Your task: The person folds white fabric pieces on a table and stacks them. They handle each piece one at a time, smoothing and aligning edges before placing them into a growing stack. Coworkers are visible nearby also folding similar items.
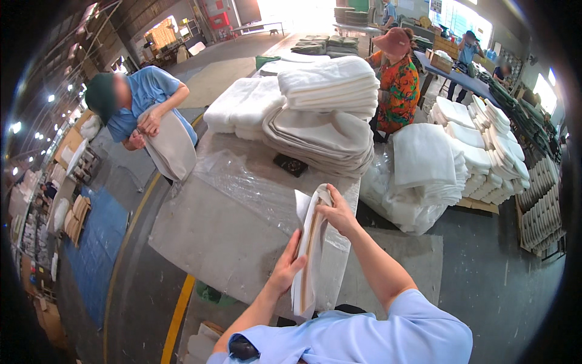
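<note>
The right hand (338,212) pinches the cover (312,246) by its rounded far end; lower, at 8 o'clock, the left hand (285,267) clasps its side. It looks light, soft and floppy, probably not fragile, best held along the striped edge. Over the table (200,242), its long axis runs 6 to 12 o'clock, rounded end toward 12.

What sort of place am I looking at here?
Probably a factory workshop, perhaps for cushions: there are stacks of white padding on a table, a co-worker in a blue shirt handling a grey piece, and a yellow floor line.
</note>
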Demonstrator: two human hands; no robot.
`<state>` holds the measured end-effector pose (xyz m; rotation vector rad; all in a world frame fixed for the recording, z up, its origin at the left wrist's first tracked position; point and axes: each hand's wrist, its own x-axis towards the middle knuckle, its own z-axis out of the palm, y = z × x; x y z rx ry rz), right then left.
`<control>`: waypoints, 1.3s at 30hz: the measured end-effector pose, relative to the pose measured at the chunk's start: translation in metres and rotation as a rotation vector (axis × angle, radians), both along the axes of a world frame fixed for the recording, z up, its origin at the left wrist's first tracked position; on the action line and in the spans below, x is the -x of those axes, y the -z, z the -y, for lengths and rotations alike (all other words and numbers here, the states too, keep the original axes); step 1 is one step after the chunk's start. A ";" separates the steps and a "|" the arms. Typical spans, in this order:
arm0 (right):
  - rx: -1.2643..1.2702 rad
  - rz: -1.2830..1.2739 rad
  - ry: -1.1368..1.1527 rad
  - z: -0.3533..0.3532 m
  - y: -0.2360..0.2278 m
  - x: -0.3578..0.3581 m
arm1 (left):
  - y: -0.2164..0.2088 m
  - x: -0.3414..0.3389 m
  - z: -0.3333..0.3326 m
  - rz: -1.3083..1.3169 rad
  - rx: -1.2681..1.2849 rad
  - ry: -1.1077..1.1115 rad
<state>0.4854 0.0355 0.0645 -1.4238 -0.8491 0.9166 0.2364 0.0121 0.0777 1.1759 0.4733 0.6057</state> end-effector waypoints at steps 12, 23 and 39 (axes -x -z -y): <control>0.220 0.480 0.160 0.005 -0.014 -0.036 | 0.011 -0.145 -0.123 -0.437 -0.815 -0.244; 0.213 0.307 0.088 -0.004 -0.006 -0.050 | 0.014 -0.183 -0.126 -0.381 -0.915 -0.314; -0.020 0.675 -0.052 0.017 0.003 -0.009 | 0.049 -0.159 -0.132 -0.096 -0.569 -0.311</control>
